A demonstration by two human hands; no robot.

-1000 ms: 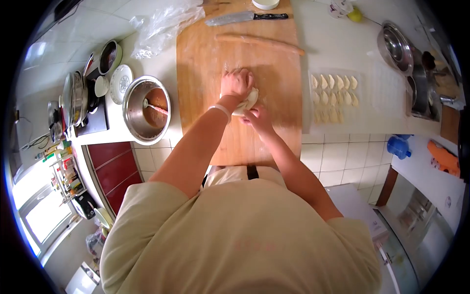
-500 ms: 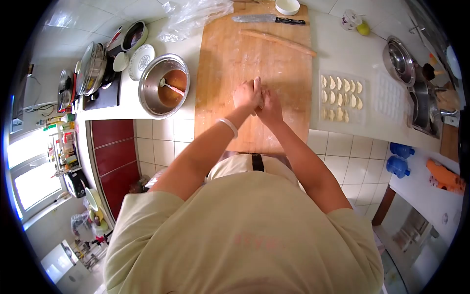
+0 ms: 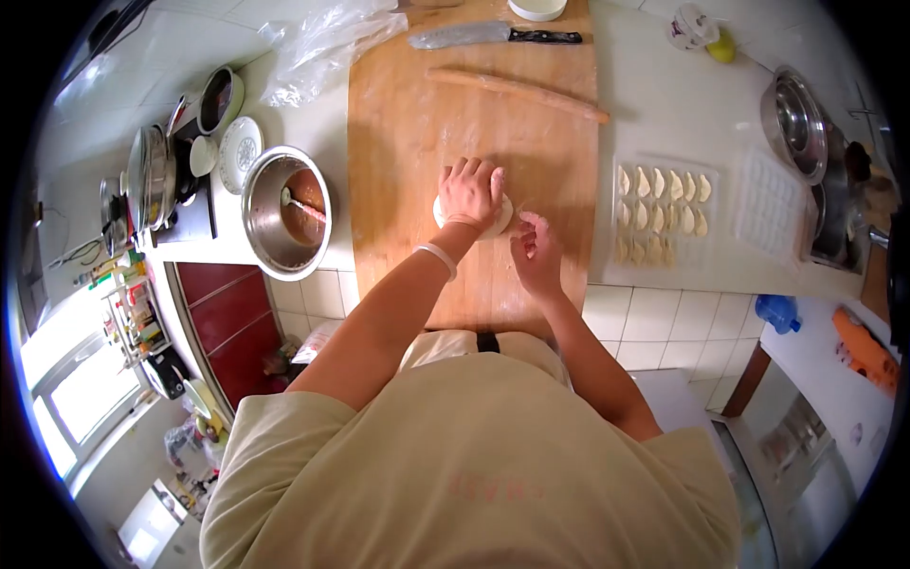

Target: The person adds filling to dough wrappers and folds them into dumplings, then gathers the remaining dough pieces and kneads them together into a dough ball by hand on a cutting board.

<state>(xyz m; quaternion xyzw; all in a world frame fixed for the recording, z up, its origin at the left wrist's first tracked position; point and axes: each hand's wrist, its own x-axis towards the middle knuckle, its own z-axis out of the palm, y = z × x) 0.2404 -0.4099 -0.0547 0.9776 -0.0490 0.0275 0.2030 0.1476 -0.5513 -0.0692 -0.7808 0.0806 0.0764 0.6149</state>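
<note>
My left hand (image 3: 469, 194) lies palm down on a pale, round piece of dough (image 3: 497, 220), fingers out over it. It presses the dough against the wooden board (image 3: 408, 142), and most of the dough is hidden beneath. Just to the right, my right hand (image 3: 536, 254) hovers apart from the dough, its fingers loosely curled and parted. Nothing shows between them. Farther up the board lie a rolling pin (image 3: 517, 89) and a large knife with a black handle (image 3: 464, 35).
On the right, a clear tray (image 3: 711, 218) holds rows of dumplings beside an empty-looking tray (image 3: 770, 204). Left of the board stands a steel bowl (image 3: 258, 223) with reddish-brown liquid and a spoon. Plastic bags (image 3: 327, 43) and a white bowl (image 3: 537, 9) are at the back.
My hands were clasped together over the board and have separated. The left now presses flat on the dough; the right has moved down and to the right. The camera view has shifted slightly.
</note>
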